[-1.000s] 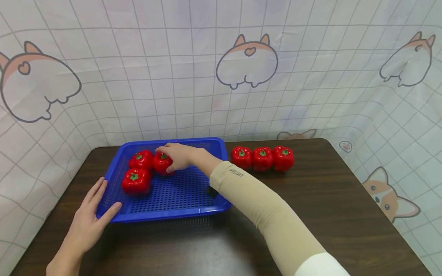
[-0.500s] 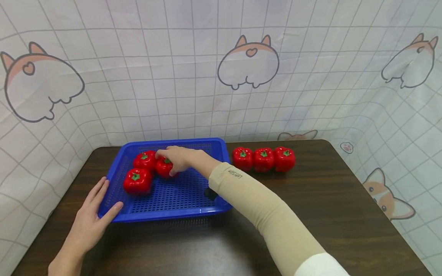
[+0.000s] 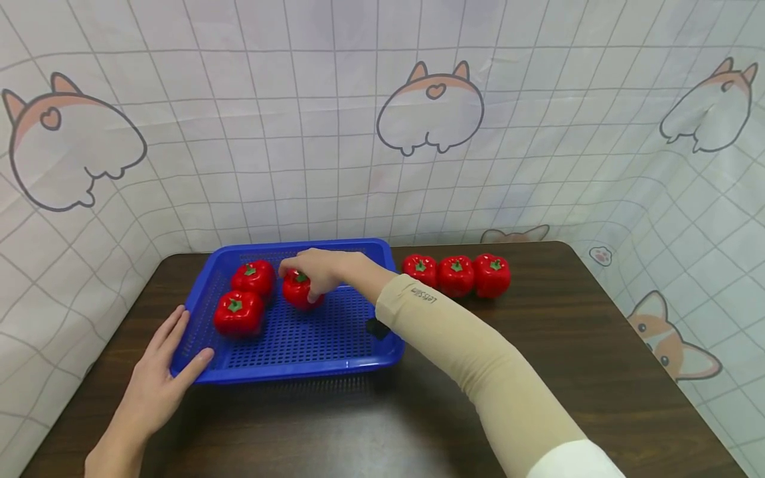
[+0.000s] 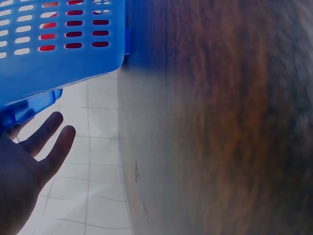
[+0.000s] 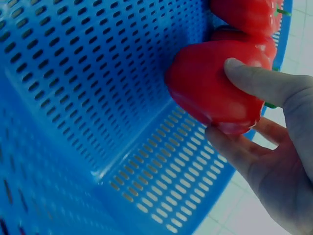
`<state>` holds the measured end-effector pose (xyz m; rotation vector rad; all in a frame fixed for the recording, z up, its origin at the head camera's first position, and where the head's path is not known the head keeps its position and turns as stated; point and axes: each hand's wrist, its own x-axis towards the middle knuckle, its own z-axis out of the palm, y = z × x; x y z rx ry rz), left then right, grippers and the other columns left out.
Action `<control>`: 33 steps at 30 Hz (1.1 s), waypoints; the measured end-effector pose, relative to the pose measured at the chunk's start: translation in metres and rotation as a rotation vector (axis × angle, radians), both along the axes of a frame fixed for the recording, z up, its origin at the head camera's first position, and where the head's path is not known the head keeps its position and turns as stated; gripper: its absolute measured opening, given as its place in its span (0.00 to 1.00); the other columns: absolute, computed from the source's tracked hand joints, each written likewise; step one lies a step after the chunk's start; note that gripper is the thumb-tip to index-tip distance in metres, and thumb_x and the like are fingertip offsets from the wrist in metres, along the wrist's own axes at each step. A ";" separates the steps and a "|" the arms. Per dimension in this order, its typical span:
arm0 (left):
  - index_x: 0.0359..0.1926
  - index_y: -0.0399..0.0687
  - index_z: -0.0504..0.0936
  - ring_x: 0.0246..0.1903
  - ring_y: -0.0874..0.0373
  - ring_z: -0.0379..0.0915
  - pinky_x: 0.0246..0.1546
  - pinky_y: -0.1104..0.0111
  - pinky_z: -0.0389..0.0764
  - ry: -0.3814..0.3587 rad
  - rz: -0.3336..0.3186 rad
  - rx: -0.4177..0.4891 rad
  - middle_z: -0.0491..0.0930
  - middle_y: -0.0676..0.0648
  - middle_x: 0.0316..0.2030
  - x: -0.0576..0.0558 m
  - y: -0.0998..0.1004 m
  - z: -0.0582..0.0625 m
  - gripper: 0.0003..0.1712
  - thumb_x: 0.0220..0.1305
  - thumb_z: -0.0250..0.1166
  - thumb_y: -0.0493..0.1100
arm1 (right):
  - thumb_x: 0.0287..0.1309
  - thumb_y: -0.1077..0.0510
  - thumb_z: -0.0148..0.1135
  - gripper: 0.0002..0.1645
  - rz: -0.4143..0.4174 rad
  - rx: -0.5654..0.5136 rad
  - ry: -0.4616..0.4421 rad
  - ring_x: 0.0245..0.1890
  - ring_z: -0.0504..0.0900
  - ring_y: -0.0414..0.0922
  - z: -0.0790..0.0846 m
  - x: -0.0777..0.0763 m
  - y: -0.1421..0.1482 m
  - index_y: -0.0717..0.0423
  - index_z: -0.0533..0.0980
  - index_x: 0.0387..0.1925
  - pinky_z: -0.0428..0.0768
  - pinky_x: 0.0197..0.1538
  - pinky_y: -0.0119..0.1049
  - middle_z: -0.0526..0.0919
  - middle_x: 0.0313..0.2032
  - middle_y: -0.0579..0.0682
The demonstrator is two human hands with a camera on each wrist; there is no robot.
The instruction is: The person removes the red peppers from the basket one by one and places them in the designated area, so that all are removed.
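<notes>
My right hand (image 3: 323,269) grips a glossy red bell pepper (image 3: 297,292) with a green stem, inside a blue perforated basket (image 3: 323,368). In the right wrist view the thumb lies on one side of this pepper (image 5: 210,88) and the fingers on the other. Two more red bell peppers, one at the back (image 3: 254,277) and one in front of it (image 3: 238,315), sit in the basket's left part. My left hand (image 3: 152,385) rests at the basket's left front corner, fingers spread. In the left wrist view its fingers lie straight beside the basket's rim.
On the dark wooden table (image 3: 538,358), right of the basket, three red bell peppers (image 3: 456,276) stand in a row near the back edge. A white curtain with a grid and dog drawings (image 3: 430,186) hangs behind the table and along its sides.
My right hand has moved the gripped bell pepper to the right, leaving a gap beside the other two. The back left pepper has shifted slightly right. My left hand stays at the basket corner.
</notes>
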<state>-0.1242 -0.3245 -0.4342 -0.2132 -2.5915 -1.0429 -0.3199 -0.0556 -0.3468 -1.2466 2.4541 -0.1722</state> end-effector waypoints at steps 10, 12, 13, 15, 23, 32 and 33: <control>0.81 0.44 0.55 0.74 0.29 0.48 0.75 0.50 0.46 0.002 0.002 -0.011 0.49 0.44 0.80 -0.001 -0.002 -0.002 0.45 0.71 0.66 0.47 | 0.60 0.64 0.71 0.37 0.031 -0.024 -0.017 0.60 0.69 0.43 0.020 0.004 0.021 0.43 0.70 0.68 0.79 0.53 0.35 0.73 0.60 0.46; 0.81 0.44 0.55 0.74 0.29 0.48 0.75 0.56 0.45 0.003 0.002 -0.014 0.49 0.44 0.80 -0.001 -0.002 -0.003 0.45 0.71 0.66 0.47 | 0.60 0.65 0.71 0.37 0.042 -0.028 -0.017 0.59 0.69 0.43 0.023 0.005 0.026 0.44 0.70 0.68 0.79 0.52 0.35 0.73 0.59 0.45; 0.81 0.44 0.55 0.74 0.29 0.49 0.75 0.57 0.45 0.003 0.002 -0.015 0.49 0.44 0.80 -0.001 -0.002 -0.003 0.45 0.71 0.66 0.47 | 0.60 0.65 0.71 0.37 0.046 -0.030 -0.019 0.59 0.69 0.43 0.025 0.004 0.028 0.44 0.70 0.68 0.79 0.51 0.35 0.73 0.59 0.45; 0.81 0.44 0.55 0.74 0.29 0.49 0.75 0.58 0.44 0.003 0.002 -0.016 0.49 0.44 0.80 -0.001 -0.002 -0.003 0.45 0.71 0.66 0.47 | 0.59 0.65 0.71 0.37 0.054 -0.034 -0.017 0.59 0.69 0.43 0.027 0.004 0.031 0.44 0.70 0.68 0.79 0.51 0.35 0.73 0.60 0.46; 0.81 0.44 0.55 0.74 0.29 0.49 0.75 0.57 0.45 0.003 -0.004 -0.014 0.49 0.44 0.80 -0.002 -0.001 -0.001 0.44 0.71 0.66 0.47 | 0.60 0.64 0.72 0.38 0.070 -0.030 -0.003 0.62 0.68 0.44 0.038 0.005 0.048 0.42 0.69 0.69 0.78 0.56 0.38 0.72 0.62 0.49; 0.80 0.42 0.55 0.74 0.28 0.48 0.74 0.43 0.46 0.000 -0.003 -0.010 0.49 0.43 0.80 0.000 0.000 -0.001 0.44 0.72 0.65 0.47 | 0.59 0.64 0.72 0.38 0.068 -0.049 0.009 0.64 0.69 0.47 0.048 0.013 0.068 0.41 0.69 0.69 0.80 0.55 0.38 0.71 0.64 0.51; 0.80 0.42 0.55 0.74 0.28 0.48 0.73 0.40 0.46 -0.002 -0.004 -0.009 0.48 0.43 0.80 0.000 0.000 -0.001 0.44 0.72 0.65 0.47 | 0.59 0.64 0.72 0.38 0.068 -0.050 0.012 0.64 0.69 0.47 0.048 0.014 0.070 0.41 0.69 0.69 0.80 0.55 0.38 0.70 0.64 0.51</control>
